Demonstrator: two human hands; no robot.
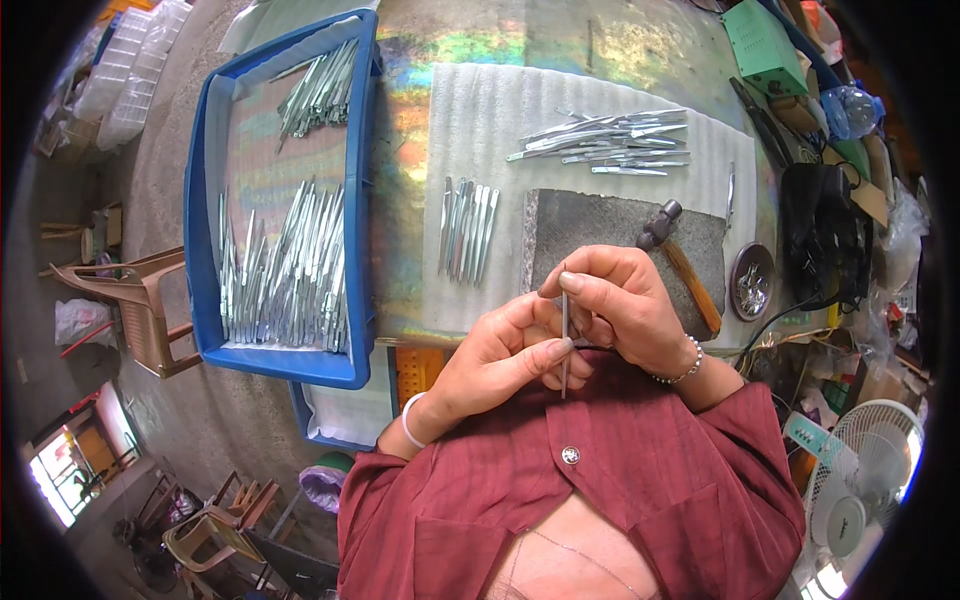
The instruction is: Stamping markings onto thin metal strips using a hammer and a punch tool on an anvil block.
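Observation:
Both my hands are held together in front of my chest, at the near edge of the bench. A slim metal piece [565, 325], shaped like tweezers, stands upright between them. My left hand [520, 345] pinches its lower part between thumb and fingers. My right hand [615, 300] grips its top end with thumb and forefinger. Just beyond lies a dark steel block [590, 225] with a wooden-handled hammer [685, 265] resting on it. A loose pile of similar metal pieces [610, 140] lies on white foam sheet [470, 110]. A short row of them [467, 230] lies left of the block.
On the left, a blue tray [367, 200] holds many such pieces in two groups. A small round dish [750, 282] of tiny metal parts sits right of the block. A green box [764, 48] stands at the far right, a fan [862, 470] at the near right.

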